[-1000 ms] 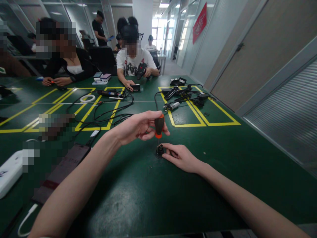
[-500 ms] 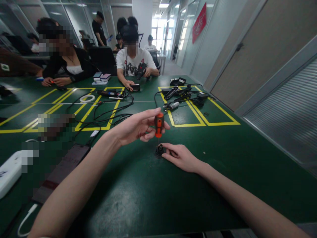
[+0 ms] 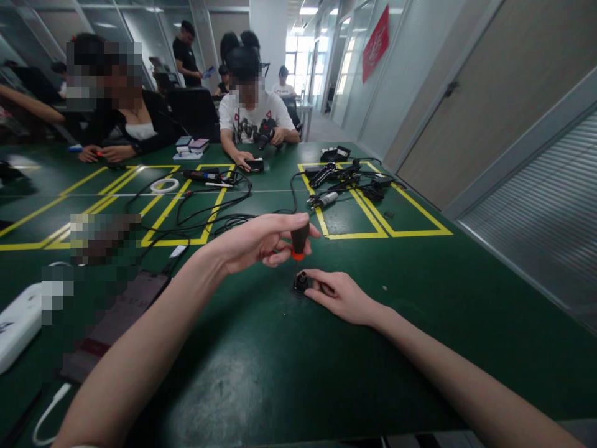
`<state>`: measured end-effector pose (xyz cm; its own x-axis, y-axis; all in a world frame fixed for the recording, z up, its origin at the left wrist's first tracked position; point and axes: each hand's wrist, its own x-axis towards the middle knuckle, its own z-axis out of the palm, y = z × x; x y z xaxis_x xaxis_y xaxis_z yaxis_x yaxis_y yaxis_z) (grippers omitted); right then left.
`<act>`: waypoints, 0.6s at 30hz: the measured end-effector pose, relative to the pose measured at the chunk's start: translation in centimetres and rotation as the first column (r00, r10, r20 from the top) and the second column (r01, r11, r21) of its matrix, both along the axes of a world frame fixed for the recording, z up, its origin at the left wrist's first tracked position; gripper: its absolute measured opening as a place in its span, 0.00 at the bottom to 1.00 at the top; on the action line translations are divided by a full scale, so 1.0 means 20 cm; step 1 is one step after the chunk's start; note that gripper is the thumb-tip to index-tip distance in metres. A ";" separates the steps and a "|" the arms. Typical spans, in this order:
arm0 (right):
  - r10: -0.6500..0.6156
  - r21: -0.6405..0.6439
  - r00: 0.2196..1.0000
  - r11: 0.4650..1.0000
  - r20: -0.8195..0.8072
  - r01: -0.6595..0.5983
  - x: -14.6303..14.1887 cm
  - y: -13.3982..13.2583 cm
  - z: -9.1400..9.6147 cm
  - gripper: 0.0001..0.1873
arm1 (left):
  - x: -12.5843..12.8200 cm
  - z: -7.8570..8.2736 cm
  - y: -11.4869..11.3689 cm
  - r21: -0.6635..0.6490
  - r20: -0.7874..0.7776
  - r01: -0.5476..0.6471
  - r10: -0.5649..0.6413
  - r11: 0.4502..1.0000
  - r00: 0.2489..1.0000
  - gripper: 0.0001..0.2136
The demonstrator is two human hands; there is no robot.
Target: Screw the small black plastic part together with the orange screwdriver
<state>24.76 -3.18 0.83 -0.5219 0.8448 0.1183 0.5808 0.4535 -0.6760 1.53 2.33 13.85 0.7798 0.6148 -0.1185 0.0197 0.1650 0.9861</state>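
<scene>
We log this as a shared workroom in an office building: a long green table (image 3: 420, 311) marked off in yellow-taped bays (image 3: 387, 234), black cables (image 3: 205, 214) and small tools (image 3: 326, 199) strewn about, seated people (image 3: 254, 118) (several, busy with their hands), glass partitions (image 3: 140, 31), a red banner (image 3: 375, 40) down the corridor.

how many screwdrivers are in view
1 screwdriver: upright in the left hand, tip at the small black part that the right hand steadies. More may hide in the tool pile behind.

Glossy green table (image 3: 289, 373), plastic-handled screwdriver (image 3: 299, 239)
</scene>
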 end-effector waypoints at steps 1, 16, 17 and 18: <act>0.000 -0.002 1.000 1.000 0.000 0.000 0.00 0.00 0.00 0.22 | 0.00 0.00 0.00 0.009 -0.010 0.002 -0.002 1.000 1.000 0.25; -0.007 0.009 1.000 1.000 -0.013 0.007 0.00 0.00 -0.01 0.22 | 0.01 0.01 0.00 -0.009 0.027 0.033 -0.033 0.999 0.999 0.22; -0.008 0.008 1.000 1.000 -0.016 0.008 0.00 0.00 -0.01 0.22 | 0.01 0.01 0.00 -0.004 0.027 0.027 -0.027 1.000 0.999 0.23; -0.008 0.006 1.000 1.000 -0.018 0.008 0.00 0.00 -0.01 0.22 | 0.01 0.01 0.00 -0.001 0.030 0.020 -0.020 1.000 0.999 0.23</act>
<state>24.76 -3.22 0.61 -0.5131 0.8480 0.1332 0.5718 0.4533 -0.6838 1.71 2.33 14.03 0.7950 0.5991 -0.0953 -0.0068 0.1660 0.9861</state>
